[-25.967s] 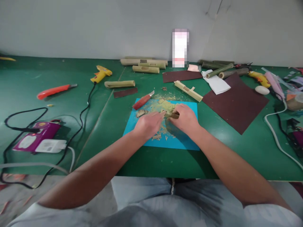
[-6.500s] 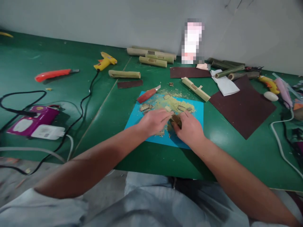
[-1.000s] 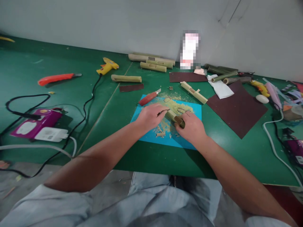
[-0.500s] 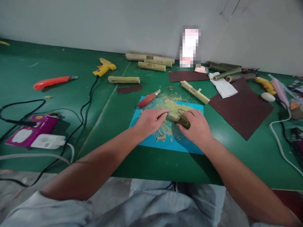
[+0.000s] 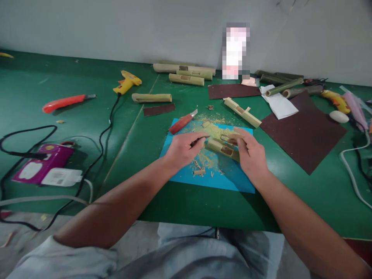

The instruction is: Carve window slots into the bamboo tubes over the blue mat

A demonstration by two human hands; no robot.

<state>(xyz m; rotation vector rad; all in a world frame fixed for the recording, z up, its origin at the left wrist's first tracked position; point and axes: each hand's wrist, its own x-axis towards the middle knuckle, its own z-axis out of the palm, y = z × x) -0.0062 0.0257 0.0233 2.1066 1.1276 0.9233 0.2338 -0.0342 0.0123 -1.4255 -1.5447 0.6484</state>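
A short bamboo tube (image 5: 215,146) with a rectangular opening cut in it lies slanted on the blue sheet (image 5: 186,177), between my hands. My left hand (image 5: 186,149) is closed in a pinch by the tube's left end. A small dark tip pokes out past its fingers; the rest of that thing is hidden. Over the tube's right end, my right hand (image 5: 252,150) has its fingers pinched together, and what they hold is unclear. Pale shavings (image 5: 216,131) and small bamboo chips (image 5: 199,171) are scattered around. A red-handled knife (image 5: 181,123) rests at the sheet's upper left corner.
Behind lie cut bamboo tubes (image 5: 186,80) and a notched one (image 5: 242,112). Dark brown sheets (image 5: 305,135) and white paper (image 5: 280,104) are at right. Leftward are a yellow glue gun (image 5: 128,83), a red cutter (image 5: 65,103), a purple power strip (image 5: 43,162) and cables.
My right hand has loosened from around the bamboo tube and shifted slightly right, its fingers now pinched above it. More of the tube shows. My left hand stays nearly in place.
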